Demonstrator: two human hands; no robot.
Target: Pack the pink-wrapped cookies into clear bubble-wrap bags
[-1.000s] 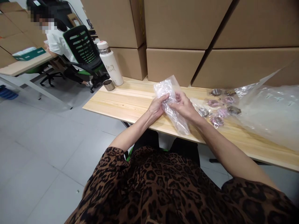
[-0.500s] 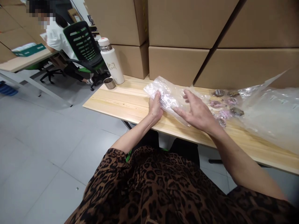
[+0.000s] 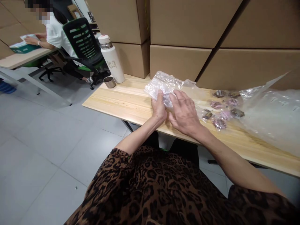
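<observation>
A stack of small clear plastic bags [image 3: 164, 85] lies on the light wooden table [image 3: 126, 100]. My left hand [image 3: 158, 108] is curled on its near edge, pinching the plastic. My right hand [image 3: 184, 112] lies flat next to it, fingers stretched out over the bags. To the right of my right hand lie several small round items [image 3: 220, 107], pink and dark, each wrapped in clear plastic.
A large clear plastic sheet [image 3: 272, 115] covers the table's right end. A white bottle [image 3: 112, 61] and a small metal cup [image 3: 109, 82] stand at the far left corner. Cardboard boxes [image 3: 180, 59] line the back. Another person [image 3: 55, 34] sits at a desk on the left.
The bags were held up in both hands, then laid down on the table. My right hand let go, opened, and now presses flat on them beside my left.
</observation>
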